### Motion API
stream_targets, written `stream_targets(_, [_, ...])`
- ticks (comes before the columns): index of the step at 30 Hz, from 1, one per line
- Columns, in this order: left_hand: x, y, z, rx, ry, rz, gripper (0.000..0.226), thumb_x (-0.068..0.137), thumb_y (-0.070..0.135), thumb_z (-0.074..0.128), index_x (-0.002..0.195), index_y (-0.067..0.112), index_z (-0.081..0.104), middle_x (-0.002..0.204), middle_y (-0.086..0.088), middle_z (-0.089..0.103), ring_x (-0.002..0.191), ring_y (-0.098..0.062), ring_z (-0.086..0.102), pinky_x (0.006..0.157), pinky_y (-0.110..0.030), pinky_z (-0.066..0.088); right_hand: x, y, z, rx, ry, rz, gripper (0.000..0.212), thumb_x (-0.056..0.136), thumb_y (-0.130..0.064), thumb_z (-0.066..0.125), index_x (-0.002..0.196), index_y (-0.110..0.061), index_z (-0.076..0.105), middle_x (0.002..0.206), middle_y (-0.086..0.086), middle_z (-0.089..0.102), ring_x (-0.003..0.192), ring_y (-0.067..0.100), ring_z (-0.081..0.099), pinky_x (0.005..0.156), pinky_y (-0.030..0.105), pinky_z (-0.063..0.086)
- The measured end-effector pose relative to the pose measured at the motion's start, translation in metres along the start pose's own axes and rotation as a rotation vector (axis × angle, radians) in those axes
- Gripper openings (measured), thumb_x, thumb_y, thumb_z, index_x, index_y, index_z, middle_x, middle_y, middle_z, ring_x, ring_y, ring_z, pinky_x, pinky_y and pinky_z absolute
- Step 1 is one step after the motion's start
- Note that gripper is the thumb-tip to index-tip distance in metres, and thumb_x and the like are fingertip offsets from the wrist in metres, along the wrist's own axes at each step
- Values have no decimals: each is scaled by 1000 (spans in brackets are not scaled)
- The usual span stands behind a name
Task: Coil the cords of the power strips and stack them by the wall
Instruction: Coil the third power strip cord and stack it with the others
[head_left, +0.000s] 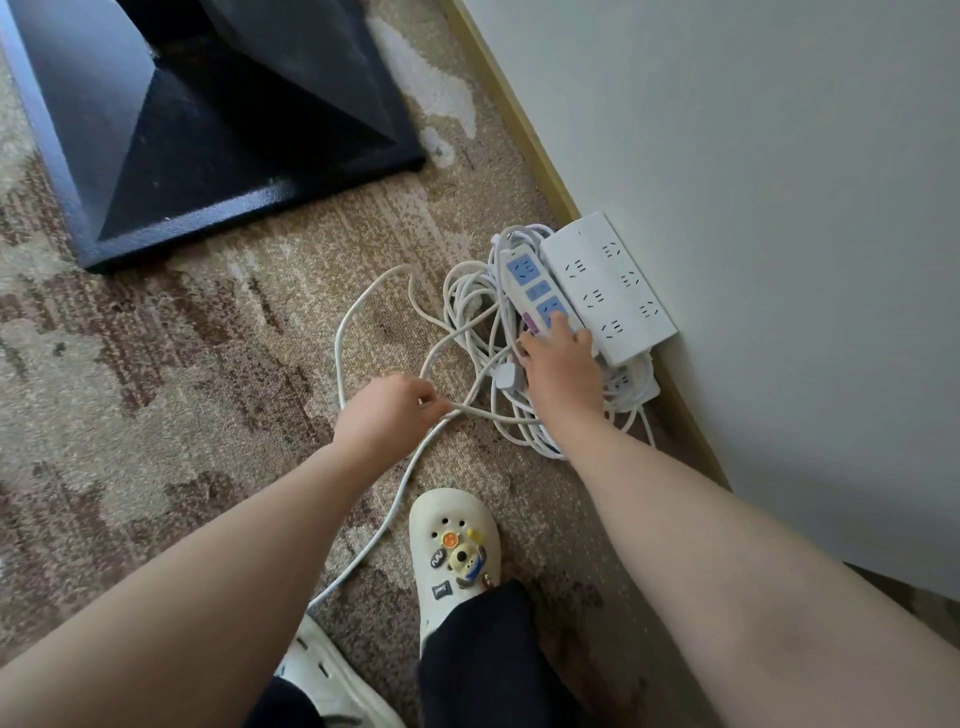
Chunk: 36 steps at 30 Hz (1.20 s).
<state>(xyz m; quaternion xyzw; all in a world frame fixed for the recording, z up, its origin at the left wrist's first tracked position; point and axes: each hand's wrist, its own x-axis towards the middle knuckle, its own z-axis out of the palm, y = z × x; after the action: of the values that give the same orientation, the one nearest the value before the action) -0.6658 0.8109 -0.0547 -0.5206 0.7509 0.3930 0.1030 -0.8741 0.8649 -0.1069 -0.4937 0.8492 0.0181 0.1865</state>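
Note:
A wide white power strip (609, 287) lies against the wall (779, 208), on top of coiled white cord and another white strip (641, 387). Beside it sits a narrow strip with blue sockets (535, 288) on a loose tangle of white cords (470, 312). My right hand (563, 366) grips the near end of the blue-socket strip, fingers on its top. My left hand (387, 415) pinches a white cord (374, 540) that runs over the carpet to my feet and loops up to the far left of the pile. A white plug (506, 375) lies by my right hand.
A black metal furniture base (208, 130) stands on the patterned brown carpet at the upper left. A gold skirting strip (524, 124) runs along the wall's foot. My cream clog with charms (454, 551) and the other shoe (322, 675) stand close below the cords.

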Motion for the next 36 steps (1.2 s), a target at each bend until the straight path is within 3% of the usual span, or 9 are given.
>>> stream_targets(4, [6, -3, -4, -6, -40, 8, 25, 91, 45, 60, 84, 22, 66, 70, 3, 64, 49, -10, 48, 49, -27, 49, 7, 9, -3, 234, -12, 233, 48, 100, -31, 42, 147, -23, 33, 131, 7, 44, 95, 21, 44, 78, 40, 43])
stream_targets(8, [6, -7, -7, -100, -95, 30, 19, 91, 38, 60, 83, 22, 64, 71, 4, 62, 49, -7, 46, 48, -20, 44, -5, 8, -13, -54, 47, 5, 22, 99, -22, 50, 110, -17, 69, 148, 6, 38, 111, 26, 45, 80, 40, 47])
stream_targets(11, [6, 0, -8, -151, -83, 52, 18, 92, 37, 61, 84, 22, 66, 68, 8, 61, 46, -5, 44, 46, -17, 40, -23, -6, -29, 268, 170, -202, 22, 98, -14, 50, 111, -12, 68, 138, 8, 50, 119, 26, 47, 91, 39, 46])
stream_targets(14, [5, 13, -13, -178, -72, 87, 21, 91, 39, 61, 82, 21, 68, 64, 6, 60, 45, -6, 43, 46, -20, 39, -39, -20, -41, 519, -69, -335, 31, 99, -19, 48, 127, -13, 61, 127, 2, 59, 117, 15, 51, 97, 33, 43])
stream_targets(18, [0, 24, -26, -223, -51, 105, 31, 97, 41, 49, 86, 19, 68, 62, 2, 58, 42, -5, 40, 42, -19, 34, -48, -25, -47, 543, -438, -296, 27, 103, -39, 46, 115, -24, 64, 94, 1, 68, 80, 19, 61, 70, 39, 48])
stream_targets(21, [-9, 20, -42, -184, -81, 149, 29, 99, 41, 44, 89, 26, 66, 61, 6, 56, 39, 0, 38, 41, -16, 33, -44, -17, -48, 576, -341, -251, 28, 104, -37, 46, 101, -19, 67, 78, -1, 59, 61, 11, 48, 57, 29, 37])
stream_targets(28, [-24, -27, -100, 297, -39, 215, 25, 99, 39, 44, 91, 24, 62, 67, 10, 59, 55, -4, 55, 56, -14, 42, -26, -6, -55, 549, -207, -137, 29, 105, -33, 41, 88, -22, 62, 75, 0, 59, 61, 14, 48, 57, 31, 35])
stream_targets(30, [-30, -46, -118, 268, -10, 104, 24, 98, 37, 46, 92, 22, 64, 70, 6, 63, 55, -10, 56, 55, -21, 48, -21, 2, -61, 570, -173, -58, 31, 105, -33, 39, 91, -20, 62, 74, -2, 57, 61, 12, 46, 57, 30, 36])
stream_targets(36, [-46, -40, -131, -20, 182, -51, 27, 98, 37, 49, 82, 24, 66, 63, 1, 60, 43, -8, 40, 37, -17, 32, -13, 6, -82, 643, -196, -64, 32, 103, -36, 42, 90, -15, 64, 67, -6, 53, 59, 11, 45, 57, 28, 34])
